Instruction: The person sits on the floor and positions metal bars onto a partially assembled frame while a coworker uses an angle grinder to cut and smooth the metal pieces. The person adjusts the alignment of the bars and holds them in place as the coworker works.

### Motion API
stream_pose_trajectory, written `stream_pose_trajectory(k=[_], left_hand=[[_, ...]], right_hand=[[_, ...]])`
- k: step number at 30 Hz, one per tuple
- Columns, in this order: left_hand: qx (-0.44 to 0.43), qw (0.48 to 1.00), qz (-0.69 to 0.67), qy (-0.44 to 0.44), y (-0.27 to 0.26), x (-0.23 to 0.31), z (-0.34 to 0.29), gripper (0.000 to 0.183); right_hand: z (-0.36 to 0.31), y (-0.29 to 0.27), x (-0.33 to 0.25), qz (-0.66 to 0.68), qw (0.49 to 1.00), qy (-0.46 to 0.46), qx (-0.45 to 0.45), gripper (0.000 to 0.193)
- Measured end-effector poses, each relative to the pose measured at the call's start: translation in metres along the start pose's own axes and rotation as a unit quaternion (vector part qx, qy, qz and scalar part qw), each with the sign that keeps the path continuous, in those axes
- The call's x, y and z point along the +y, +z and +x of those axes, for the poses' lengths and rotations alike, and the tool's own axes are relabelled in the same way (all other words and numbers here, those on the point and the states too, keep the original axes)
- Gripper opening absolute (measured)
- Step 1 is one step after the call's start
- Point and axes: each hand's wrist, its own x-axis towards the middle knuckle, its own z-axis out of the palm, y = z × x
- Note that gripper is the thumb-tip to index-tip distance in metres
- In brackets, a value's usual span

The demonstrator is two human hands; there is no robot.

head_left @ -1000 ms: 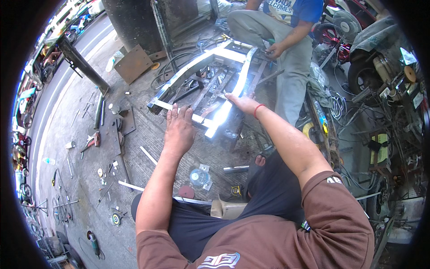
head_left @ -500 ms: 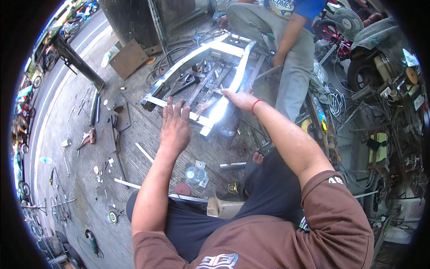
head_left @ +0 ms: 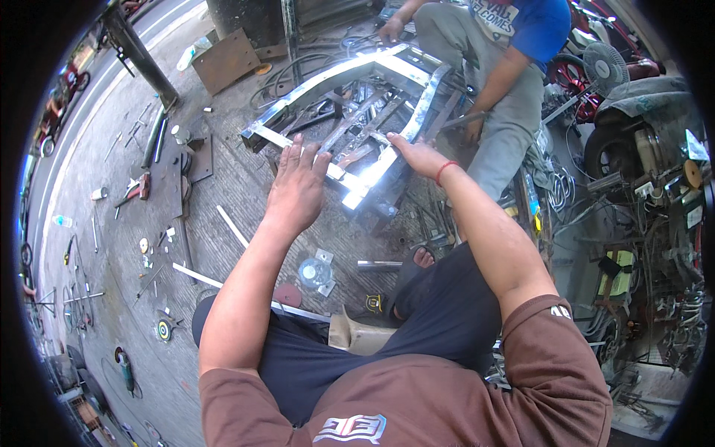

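A shiny welded metal frame, with curved side rails and cross bars, is propped above the ground in front of me. My left hand lies with its fingers stretched out over the near cross bar. At the near right corner, my right hand has its thumb on top of the right rail and its other fingers curled down the outer side, partly hidden. Inside the frame's outline, dark metal bars show. A co-worker's hand is beside the frame's right side, and their other hand is near its far end.
On the ground at left lie a red-handled tool, an angle grinder and scattered metal pieces. A clear round container and a reddish disc are near my legs. A fan and cluttered parts stand at right.
My view has shifted, so the frame and both hands appear farther right and slightly higher. Both hands keep their places on the frame. The bright glare on the right rail has lessened.
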Motion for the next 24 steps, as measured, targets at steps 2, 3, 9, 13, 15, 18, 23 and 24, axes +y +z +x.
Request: stream_pose_trajectory(k=[2, 3, 9, 13, 15, 18, 23, 24], left_hand=[[-0.003, 1.0, 0.002, -0.001, 0.001, -0.001, 0.0, 0.048], [-0.004, 1.0, 0.0, -0.003, 0.001, -0.001, 0.0, 0.048], [-0.007, 1.0, -0.001, -0.007, 0.002, 0.0, 0.002, 0.049], [-0.014, 1.0, -0.008, -0.01, 0.001, 0.0, 0.002, 0.05], [-0.019, 1.0, -0.001, -0.01, 0.0, 0.001, 0.001, 0.051], [-0.01, 1.0, -0.004, -0.011, -0.001, 0.002, 0.0, 0.044], [-0.015, 1.0, -0.011, -0.012, 0.0, 0.002, 0.0, 0.045], [-0.016, 1.0, -0.01, -0.01, 0.0, 0.001, 0.001, 0.049]], right_hand=[[0.002, -0.001, 0.0, -0.001, 1.0, -0.001, -0.013, 0.112], [0.004, -0.001, 0.001, 0.0, 1.0, 0.004, -0.025, 0.11], [0.012, 0.001, 0.008, 0.007, 0.999, 0.004, -0.043, 0.11], [0.014, -0.001, 0.011, 0.011, 0.997, -0.019, -0.077, 0.111], [0.014, 0.001, 0.011, 0.001, 0.999, -0.011, -0.053, 0.11], [0.015, 0.002, 0.01, 0.006, 0.999, -0.007, -0.05, 0.109], [0.01, -0.001, 0.007, -0.009, 0.998, -0.02, -0.052, 0.107], [0.009, -0.002, 0.005, -0.013, 0.998, -0.016, -0.054, 0.106]])
